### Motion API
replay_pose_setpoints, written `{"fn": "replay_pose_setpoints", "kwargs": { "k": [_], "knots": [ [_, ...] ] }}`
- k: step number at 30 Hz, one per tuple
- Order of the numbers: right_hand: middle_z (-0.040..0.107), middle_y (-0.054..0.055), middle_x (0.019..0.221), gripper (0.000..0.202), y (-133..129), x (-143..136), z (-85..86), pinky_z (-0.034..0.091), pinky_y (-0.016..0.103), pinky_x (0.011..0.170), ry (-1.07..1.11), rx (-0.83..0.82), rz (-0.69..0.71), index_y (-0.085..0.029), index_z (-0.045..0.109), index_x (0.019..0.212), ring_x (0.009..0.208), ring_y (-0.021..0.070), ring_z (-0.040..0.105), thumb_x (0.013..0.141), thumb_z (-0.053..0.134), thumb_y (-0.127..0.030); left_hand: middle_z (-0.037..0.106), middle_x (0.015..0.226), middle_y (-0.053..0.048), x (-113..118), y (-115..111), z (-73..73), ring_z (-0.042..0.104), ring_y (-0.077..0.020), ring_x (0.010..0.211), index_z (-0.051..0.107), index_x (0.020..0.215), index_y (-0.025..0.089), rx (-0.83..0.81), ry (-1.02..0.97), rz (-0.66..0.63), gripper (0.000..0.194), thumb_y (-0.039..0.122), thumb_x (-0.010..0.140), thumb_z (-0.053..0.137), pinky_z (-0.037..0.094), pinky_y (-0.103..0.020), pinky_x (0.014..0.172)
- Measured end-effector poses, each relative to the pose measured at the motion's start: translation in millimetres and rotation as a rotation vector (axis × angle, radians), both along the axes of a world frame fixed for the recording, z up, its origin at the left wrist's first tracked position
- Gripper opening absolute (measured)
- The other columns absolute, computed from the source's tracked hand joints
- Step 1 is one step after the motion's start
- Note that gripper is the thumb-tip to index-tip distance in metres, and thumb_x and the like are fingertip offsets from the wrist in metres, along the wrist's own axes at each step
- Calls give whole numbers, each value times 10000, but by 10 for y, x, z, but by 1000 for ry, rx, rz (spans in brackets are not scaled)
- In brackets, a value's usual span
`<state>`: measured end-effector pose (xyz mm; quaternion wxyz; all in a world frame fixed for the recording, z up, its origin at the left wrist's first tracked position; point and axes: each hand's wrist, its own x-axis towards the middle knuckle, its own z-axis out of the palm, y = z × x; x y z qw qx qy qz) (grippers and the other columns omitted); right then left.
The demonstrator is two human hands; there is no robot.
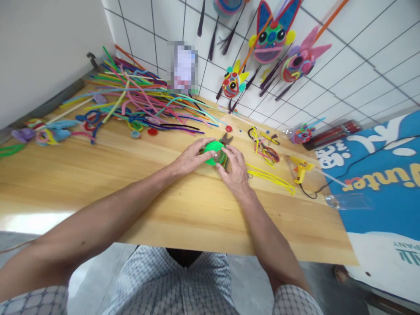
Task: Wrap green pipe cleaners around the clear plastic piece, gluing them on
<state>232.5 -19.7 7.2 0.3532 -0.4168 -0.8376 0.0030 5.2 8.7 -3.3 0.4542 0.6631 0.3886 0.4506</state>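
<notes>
Between my two hands is a round piece of green pipe cleaner wound in rings (210, 158), with a clear, shiny patch near its middle. My left hand (193, 156) grips its left side, the thumb lying across the top. On the right side, the fingers and thumb of my right hand (235, 169) close on its edge. Just behind the green piece lie pliers (227, 139) with their jaws pointing away; their handles are mostly hidden by it and my right hand. A red disc (229, 129) lies beyond the pliers.
Many coloured pipe cleaners (147, 100) cover the back left. Yellow pipe cleaners (272, 178) lie right of my hands, near a yellow glue gun (300, 168) with a black cord. Decorated masks (272, 39) hang on the tiled wall. A blurred upright screen (183, 68) stands behind.
</notes>
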Motion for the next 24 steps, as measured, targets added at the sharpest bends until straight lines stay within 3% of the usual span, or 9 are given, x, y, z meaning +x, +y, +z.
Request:
{"fn": "replay_pose_setpoints", "kwargs": {
  "k": [9, 24],
  "knots": [
    [638, 165, 1550, 551, -6, -8, -1, 541, 624, 1250, -16, -45, -5, -273, 590, 1571, 1443, 352, 627, 1025, 655, -309, 716, 1460, -110, -4, -1, -19, 651, -304, 1358, 656, 1472, 210, 37, 2, -9, 625, 603, 986, 669, 497, -461, 1222],
    [629, 152, 1564, 586, 15, 16, -4, 565, 622, 1230, -34, -22, -5, -291, 573, 1579, 1439, 345, 633, 1001, 673, -281, 662, 1557, -127, 3, -13, -8, 599, -313, 1454, 628, 1517, 198, 67, 13, -2, 649, 572, 989, 684, 429, -471, 1291]
  ]
}}
